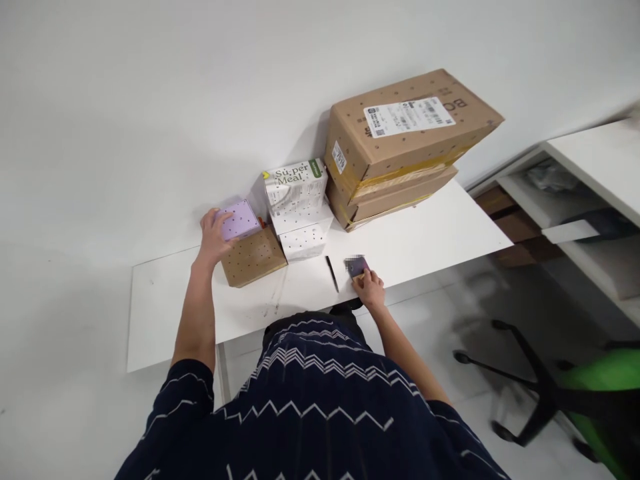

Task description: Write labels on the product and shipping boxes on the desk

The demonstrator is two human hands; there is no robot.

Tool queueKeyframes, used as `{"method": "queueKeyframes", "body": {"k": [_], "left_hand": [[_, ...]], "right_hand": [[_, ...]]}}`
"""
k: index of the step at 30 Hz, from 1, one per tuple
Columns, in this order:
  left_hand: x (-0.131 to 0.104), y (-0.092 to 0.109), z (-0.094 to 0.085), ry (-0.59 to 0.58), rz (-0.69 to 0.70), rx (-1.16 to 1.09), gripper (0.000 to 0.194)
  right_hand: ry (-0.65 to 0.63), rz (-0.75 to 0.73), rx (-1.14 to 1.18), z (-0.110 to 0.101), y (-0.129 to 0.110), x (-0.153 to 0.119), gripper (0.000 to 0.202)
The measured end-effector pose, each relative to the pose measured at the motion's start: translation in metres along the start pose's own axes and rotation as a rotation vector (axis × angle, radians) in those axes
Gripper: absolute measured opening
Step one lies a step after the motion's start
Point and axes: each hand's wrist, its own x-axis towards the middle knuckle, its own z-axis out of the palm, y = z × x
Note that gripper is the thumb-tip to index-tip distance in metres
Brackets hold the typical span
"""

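Note:
My left hand (214,237) is closed on the left end of a small purple box (240,220) with dark dots, thumb and fingers spread over its sides. The purple box is at the back edge of a dotted brown cardboard box (254,259); whether it rests on it or behind it I cannot tell. Near the table's front edge, my right hand (370,288) has its fingers closed on the near end of a small flat dark purple rectangle (356,265), partly pixelated. A black pen (332,274) lies just left of it.
On the white table (425,250), a white "Super Meal" box (295,187) stands on another white box (305,240). Large brown cartons (410,140) are stacked to their right against the wall. A white shelf (590,167) and a green-seated chair (605,380) are at the right.

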Motion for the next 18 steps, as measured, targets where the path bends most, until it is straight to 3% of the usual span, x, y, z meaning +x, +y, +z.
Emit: {"method": "queueKeyframes", "body": {"k": [4, 12, 18], "left_hand": [[-0.001, -0.004, -0.002, -0.017, -0.054, -0.042, 0.074], [0.020, -0.004, -0.010, -0.102, -0.122, -0.076, 0.080], [0.001, 0.007, -0.033, -0.084, -0.147, -0.034, 0.073]], "right_hand": [[0.001, 0.008, 0.003, 0.002, 0.001, 0.000, 0.071], [0.017, 0.066, 0.025, -0.003, 0.000, 0.000, 0.068], [0.043, 0.104, 0.033, -0.007, 0.006, -0.003, 0.064]]}}
